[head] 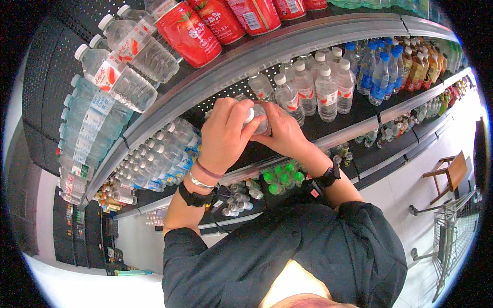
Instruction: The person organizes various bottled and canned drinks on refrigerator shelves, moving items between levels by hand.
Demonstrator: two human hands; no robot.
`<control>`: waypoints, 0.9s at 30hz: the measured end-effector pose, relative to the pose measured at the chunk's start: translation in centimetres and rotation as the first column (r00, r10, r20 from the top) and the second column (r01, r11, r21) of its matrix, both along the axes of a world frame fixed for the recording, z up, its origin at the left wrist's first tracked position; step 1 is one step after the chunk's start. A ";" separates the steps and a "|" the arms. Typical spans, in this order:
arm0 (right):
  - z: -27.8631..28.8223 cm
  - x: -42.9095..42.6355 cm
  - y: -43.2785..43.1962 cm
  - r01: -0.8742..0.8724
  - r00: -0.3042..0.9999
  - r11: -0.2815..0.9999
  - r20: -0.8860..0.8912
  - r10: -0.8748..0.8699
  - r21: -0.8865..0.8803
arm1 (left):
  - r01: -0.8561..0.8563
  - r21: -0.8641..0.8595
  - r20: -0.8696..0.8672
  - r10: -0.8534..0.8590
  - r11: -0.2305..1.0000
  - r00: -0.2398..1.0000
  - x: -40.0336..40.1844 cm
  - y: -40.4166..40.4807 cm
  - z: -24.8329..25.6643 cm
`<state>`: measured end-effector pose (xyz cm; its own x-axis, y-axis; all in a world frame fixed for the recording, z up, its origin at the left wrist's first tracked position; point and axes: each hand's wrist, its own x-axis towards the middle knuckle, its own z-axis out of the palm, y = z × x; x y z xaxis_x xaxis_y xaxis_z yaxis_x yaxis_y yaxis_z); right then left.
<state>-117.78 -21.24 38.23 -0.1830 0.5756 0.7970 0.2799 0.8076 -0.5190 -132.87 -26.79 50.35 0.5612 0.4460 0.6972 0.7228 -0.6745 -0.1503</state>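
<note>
Both my hands meet on a clear plastic water bottle (262, 124) with a white cap, in front of a middle shelf. My left hand (225, 133) curls over the bottle from the left, its thumb beside the cap. From the right, my right hand (283, 131) wraps thumb and fingers around the bottle's body. My fingers hide much of the bottle and some of what is behind it. Just beyond stand several white-capped water bottles (327, 96) with red-and-white labels. Another clear bottle (262, 86) is directly behind my hands.
Red drink cans (188, 34) and large water bottles (123, 81) fill the upper shelf, whose edge (215, 73) curves above my hands. Blue-capped bottles (379, 77) stand right, packed bottles (154, 161) left, and green-capped bottles (285, 179) below. A wire cart (450, 235) and wooden chair (450, 173) are at right.
</note>
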 end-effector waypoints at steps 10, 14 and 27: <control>-5.3 -3.3 3.8 0.272 0.962 0.939 0.054 -0.266 -0.211 | 0.148 0.109 -0.192 -0.125 0.983 0.973 -1.7 -3.8 8.5; -8.1 -4.4 6.5 0.349 0.934 0.926 0.134 -0.331 -0.142 | 0.166 0.372 -0.234 -0.080 0.913 0.969 -3.7 -4.3 13.6; -8.8 -6.5 8.6 0.397 0.911 0.886 0.224 -0.348 -0.240 | -0.217 0.583 -0.154 0.369 0.783 0.917 -8.0 8.0 28.1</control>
<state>-124.26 -12.68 29.43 -0.0294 0.8182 0.5742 0.6351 0.4589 -0.6213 -140.85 -18.76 78.49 0.6516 0.2074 0.7297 0.7586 -0.1864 -0.6244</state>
